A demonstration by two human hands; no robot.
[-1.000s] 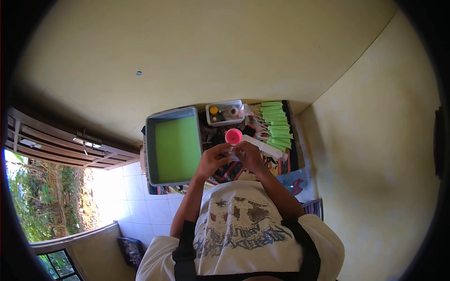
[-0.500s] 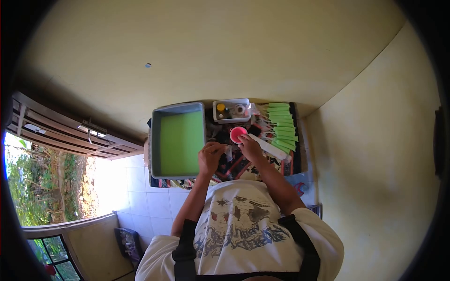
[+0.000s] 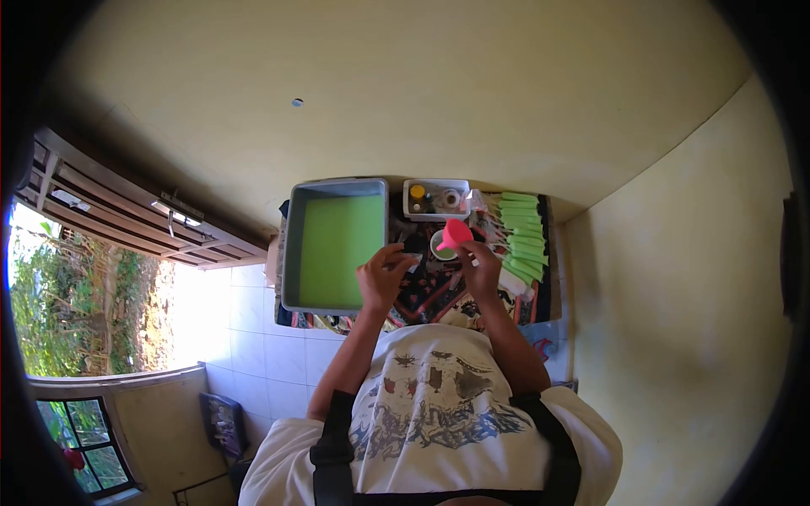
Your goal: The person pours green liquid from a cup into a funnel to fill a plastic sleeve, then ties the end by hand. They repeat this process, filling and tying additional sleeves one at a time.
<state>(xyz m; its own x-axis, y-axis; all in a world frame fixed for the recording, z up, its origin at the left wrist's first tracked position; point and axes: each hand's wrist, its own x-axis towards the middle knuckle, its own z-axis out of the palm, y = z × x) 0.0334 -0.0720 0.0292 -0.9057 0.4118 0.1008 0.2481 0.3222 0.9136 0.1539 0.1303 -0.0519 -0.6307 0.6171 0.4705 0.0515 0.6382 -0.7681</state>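
No writing legible. I see right hand (image 3: 483, 268) fingers pinching pink funnel (image 3: 454, 234) over small cup (image 3: 441, 246); left hand (image 3: 384, 274) curled, grip unclear.

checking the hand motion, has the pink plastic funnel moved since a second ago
Yes. The pink plastic funnel, in the right hand, has tipped onto its side and shifted toward the small white plastic box, away from the left hand.

Pink funnel (image 3: 456, 233) in the right hand (image 3: 481, 268) — smooth plastic; grey tub (image 3: 293, 253) beside the left hand (image 3: 381, 275) — matt plastic.
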